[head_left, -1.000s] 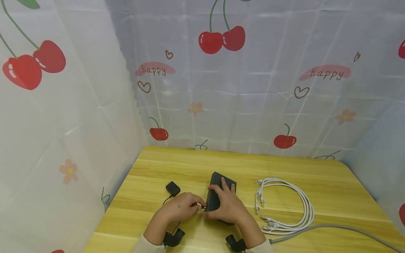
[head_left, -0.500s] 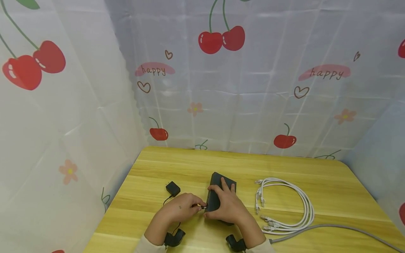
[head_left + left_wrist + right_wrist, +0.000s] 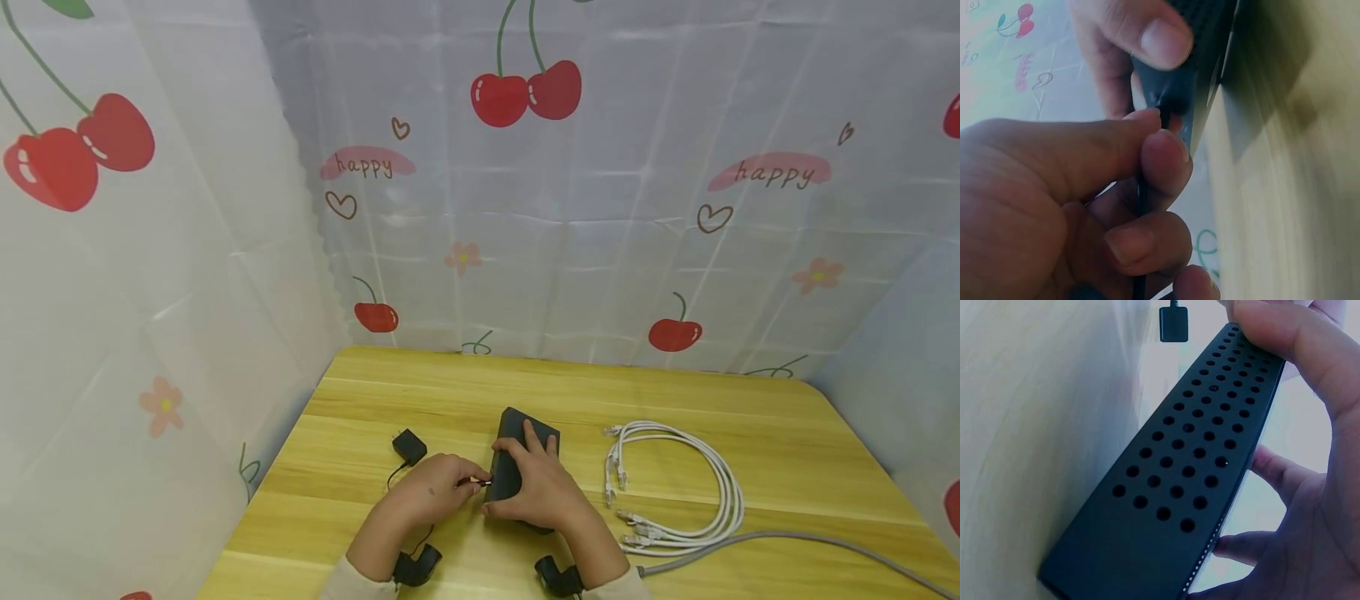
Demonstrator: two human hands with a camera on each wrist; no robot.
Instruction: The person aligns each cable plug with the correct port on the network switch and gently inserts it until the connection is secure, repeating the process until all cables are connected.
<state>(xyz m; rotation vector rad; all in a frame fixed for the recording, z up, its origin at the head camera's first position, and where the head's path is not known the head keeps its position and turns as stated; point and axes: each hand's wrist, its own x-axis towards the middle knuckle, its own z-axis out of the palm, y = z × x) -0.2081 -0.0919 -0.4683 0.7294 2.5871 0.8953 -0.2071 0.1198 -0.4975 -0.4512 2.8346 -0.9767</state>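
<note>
A black box [image 3: 513,427], like a network switch or router, sits on the table in the head view. In the right wrist view, rows of round holes cover one side of this box [image 3: 1113,544]. My right hand [image 3: 543,487] grips it, thumb at the near end and fingers spread over the top. Thumb and index finger of my left hand [image 3: 431,492] pinch a small black power plug [image 3: 1164,117] against the box's left side. Whether its tip is inside a socket cannot be seen. A thin black cord [image 3: 1142,194] runs down through the left hand.
A black power adapter [image 3: 409,447] lies left of the box, its cord passing beneath the left arm. Coiled white network cables [image 3: 731,492] lie to the right, with a grey cable [image 3: 810,540] nearby. Cherry-printed curtains [image 3: 555,217] stand behind and beside the wooden table [image 3: 375,375].
My left hand has shifted slightly away from me along the box's left side, carrying the plug with it. The right hand and the box have stayed put.
</note>
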